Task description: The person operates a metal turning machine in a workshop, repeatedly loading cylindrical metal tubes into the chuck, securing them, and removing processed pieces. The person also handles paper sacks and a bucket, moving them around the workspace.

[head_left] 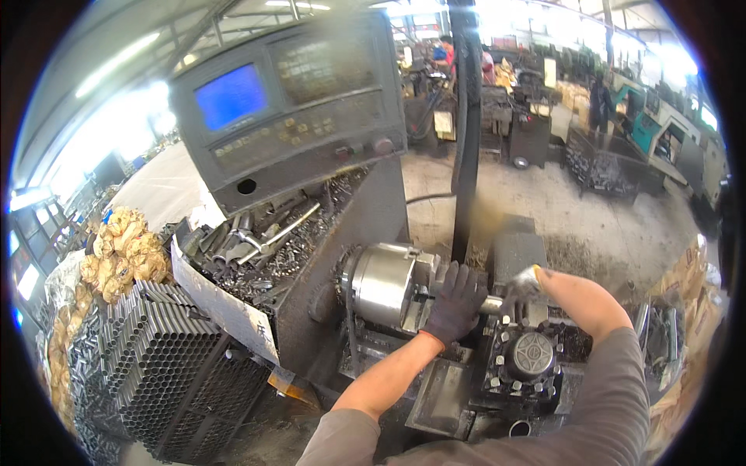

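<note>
My left hand (453, 305), in a dark glove, lies over the jaw side of a shiny metal lathe chuck (383, 284). Its fingers stretch away from me, slightly apart; the thumb and palm are hidden. A short bright metal bar or tube (491, 304) shows between my two hands, and how it is held cannot be made out. My right hand (521, 292), in a grey glove with a pale cuff, is at the bar's right end, its fingers blurred and partly hidden. Just below it stands the dark tool turret (531, 356) with a round cap and bolts.
A control panel (287, 109) with a blue screen rises at upper left. Below it, a tray (225, 299) holds tools and metal chips. Stacked metal tubes (159, 365) and crumpled brown paper (124, 252) are at left. A dark post (466, 140) stands beyond the chuck.
</note>
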The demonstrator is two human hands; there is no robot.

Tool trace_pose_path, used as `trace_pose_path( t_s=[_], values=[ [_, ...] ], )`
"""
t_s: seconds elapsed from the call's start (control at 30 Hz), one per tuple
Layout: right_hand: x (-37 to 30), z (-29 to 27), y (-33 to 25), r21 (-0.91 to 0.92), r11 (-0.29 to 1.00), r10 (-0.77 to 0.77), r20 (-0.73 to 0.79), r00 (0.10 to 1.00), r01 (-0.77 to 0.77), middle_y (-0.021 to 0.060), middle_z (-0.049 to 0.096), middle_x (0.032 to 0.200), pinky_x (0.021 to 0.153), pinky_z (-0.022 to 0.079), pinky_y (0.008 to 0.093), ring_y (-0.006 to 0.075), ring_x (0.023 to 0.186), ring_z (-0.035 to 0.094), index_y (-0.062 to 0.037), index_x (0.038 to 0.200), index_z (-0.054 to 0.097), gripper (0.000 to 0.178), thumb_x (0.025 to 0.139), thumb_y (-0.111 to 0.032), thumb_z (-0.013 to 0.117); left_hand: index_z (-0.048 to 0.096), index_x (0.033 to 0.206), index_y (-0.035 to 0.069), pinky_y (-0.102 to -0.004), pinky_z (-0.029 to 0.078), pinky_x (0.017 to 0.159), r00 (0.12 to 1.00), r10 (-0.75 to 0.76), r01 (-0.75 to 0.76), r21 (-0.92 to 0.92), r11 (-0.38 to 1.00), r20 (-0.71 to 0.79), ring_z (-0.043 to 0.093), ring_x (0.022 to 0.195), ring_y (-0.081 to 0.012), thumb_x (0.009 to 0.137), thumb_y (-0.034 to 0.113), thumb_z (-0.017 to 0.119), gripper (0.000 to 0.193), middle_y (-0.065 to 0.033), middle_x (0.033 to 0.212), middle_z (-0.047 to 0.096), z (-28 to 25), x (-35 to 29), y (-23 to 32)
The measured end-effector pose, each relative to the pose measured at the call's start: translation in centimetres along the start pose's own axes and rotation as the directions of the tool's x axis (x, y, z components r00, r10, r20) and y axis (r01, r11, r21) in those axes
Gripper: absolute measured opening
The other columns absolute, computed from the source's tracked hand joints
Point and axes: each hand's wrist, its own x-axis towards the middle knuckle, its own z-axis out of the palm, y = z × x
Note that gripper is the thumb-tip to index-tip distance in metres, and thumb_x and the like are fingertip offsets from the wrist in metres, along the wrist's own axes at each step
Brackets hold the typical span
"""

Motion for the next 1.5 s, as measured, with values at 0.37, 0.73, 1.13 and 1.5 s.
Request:
trace_pose_path(
  t_s=[0.37,0.73,1.13,1.5],
  values=[
    [-19.4,10.1,9.9,0.062,0.966,0.188,-0.832,0.522,-0.250,0.0188,0.075,0.076,0.061,0.054,0.0429,0.0287,0.062,0.066,0.0013,0.087,0.077,0.039,0.083,-0.038,0.082,0.065,0.135,0.015,-0.0633,0.023,0.127,0.986,-0.073,0.080,-0.039,0.996,0.147,0.037,0.151,-0.0460,0.083,0.039,0.075,0.058,-0.0211,0.155,0.051,2.2,-0.7,-0.3],
    [-27.7,60.4,16.4,0.985,-0.172,0.984,0.172,-0.048,0.000,0.0203,0.073,0.130,0.106,0.052,0.0410,0.0284,0.123,0.068,-0.0071,0.138,0.068,0.059,0.089,-0.038,0.080,0.062,0.143,0.021,-0.0587,0.026,0.127,0.995,0.073,-0.086,0.179,0.980,0.074,0.051,0.141,-0.0311,0.078,0.044,0.083,0.073,-0.0105,0.143,0.061,0.4,0.4,1.3],
    [-22.3,28.3,-11.6,0.046,0.998,0.000,-0.725,0.689,0.047,0.0187,0.075,0.097,0.073,0.061,0.0438,0.0346,0.081,0.075,-0.0027,0.122,0.070,0.046,0.083,-0.024,0.083,0.058,0.148,0.013,-0.0564,0.032,0.125,0.981,0.068,-0.084,-0.085,0.993,-0.182,0.052,0.143,-0.0372,0.088,0.041,0.078,0.069,-0.0151,0.148,0.061,-1.6,-1.6,0.5],
    [-19.0,5.2,-6.5,-0.442,0.846,-0.192,-0.773,0.604,-0.297,0.0154,0.073,0.079,0.056,0.060,0.0390,0.0272,0.062,0.071,-0.0006,0.109,0.068,0.027,0.085,-0.014,0.070,0.066,0.125,0.007,-0.0390,0.059,0.088,0.029,-0.950,0.525,-0.814,-0.250,0.310,0.067,0.103,-0.0225,0.107,0.030,0.056,0.031,-0.0097,0.114,0.071,-4.1,-38.1,0.6]
  ],
)
